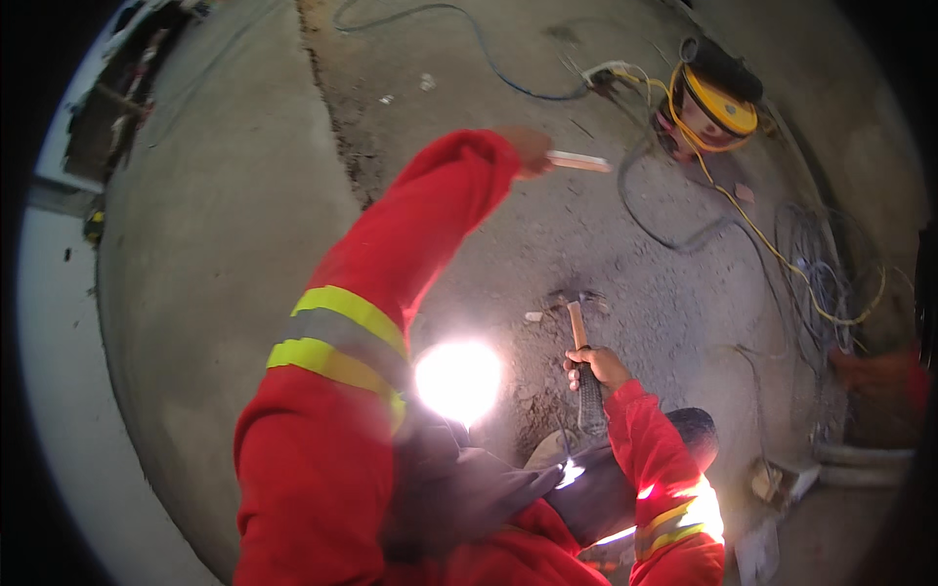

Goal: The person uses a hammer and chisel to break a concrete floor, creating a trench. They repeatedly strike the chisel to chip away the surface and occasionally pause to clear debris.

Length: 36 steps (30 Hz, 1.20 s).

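Note:
My left hand (529, 151) is stretched far forward, closed on one end of a narrow pale strip (579, 161) whose material I cannot tell. Nearer to me, my right hand (599, 368) grips a hammer (577, 322) with a light-coloured shaft and a dark textured grip. The hammer's metal head points away from me, at or just above the rough floor (659, 308). A small whitish piece (533, 316) lies left of the hammer head. Below my left forearm, a very bright lamp (458, 381) glares and washes out what is around it.
A yellow-and-black container (714, 113) stands at the upper right, with a yellow cable (755, 223) running from it. Tangled wires (821, 286) lie along the right side. Another person's hand (854, 370) shows at the right edge. A pale wall (66, 329) borders the left.

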### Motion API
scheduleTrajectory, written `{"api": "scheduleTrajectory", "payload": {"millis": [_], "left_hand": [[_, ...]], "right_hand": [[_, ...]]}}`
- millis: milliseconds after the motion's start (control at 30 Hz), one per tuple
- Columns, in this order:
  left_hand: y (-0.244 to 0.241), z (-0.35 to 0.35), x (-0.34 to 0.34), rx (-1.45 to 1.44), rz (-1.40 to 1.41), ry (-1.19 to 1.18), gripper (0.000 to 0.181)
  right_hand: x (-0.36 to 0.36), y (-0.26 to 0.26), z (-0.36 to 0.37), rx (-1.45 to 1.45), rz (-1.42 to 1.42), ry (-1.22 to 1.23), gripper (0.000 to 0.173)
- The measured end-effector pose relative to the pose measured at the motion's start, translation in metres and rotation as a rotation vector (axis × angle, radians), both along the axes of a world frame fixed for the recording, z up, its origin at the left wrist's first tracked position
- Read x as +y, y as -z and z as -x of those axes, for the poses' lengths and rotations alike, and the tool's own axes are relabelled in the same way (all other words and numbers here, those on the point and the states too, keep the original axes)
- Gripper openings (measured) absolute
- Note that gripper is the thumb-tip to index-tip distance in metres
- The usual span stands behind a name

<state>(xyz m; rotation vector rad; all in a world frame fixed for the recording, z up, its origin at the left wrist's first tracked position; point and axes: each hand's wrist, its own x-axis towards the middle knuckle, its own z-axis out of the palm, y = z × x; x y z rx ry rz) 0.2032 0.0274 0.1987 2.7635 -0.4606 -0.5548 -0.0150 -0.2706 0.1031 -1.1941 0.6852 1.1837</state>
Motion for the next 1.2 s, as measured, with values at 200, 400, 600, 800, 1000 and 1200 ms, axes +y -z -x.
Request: {"api": "scheduleTrajectory", "payload": {"millis": [200,400,600,800,1000,1200], "left_hand": [[0.075,0.01,0.057,0.098,-0.095,-0.047,0.031],[0.129,0.047,0.068,0.166,0.204,-0.16,0.032],[0.184,0.168,0.073,0.338,0.597,-0.477,0.026],[0.194,0.247,0.051,0.434,0.583,-0.728,0.034],[0.182,0.256,0.026,0.344,0.532,-0.791,0.034],[0.194,0.268,0.021,0.158,0.485,-0.804,0.031]], "right_hand": [[0.014,-0.017,0.018,-0.283,0.435,-0.419,0.022],[0.015,0.012,0.048,-0.874,0.78,-0.833,0.024],[0.053,0.007,0.056,-0.722,0.926,-0.907,0.025],[0.05,0.018,0.058,-0.727,0.885,-0.723,0.034],[0.073,-0.036,0.006,-0.857,0.85,-0.616,0.032],[0.137,-0.117,-0.021,-1.378,0.6,-0.341,0.014]]}}
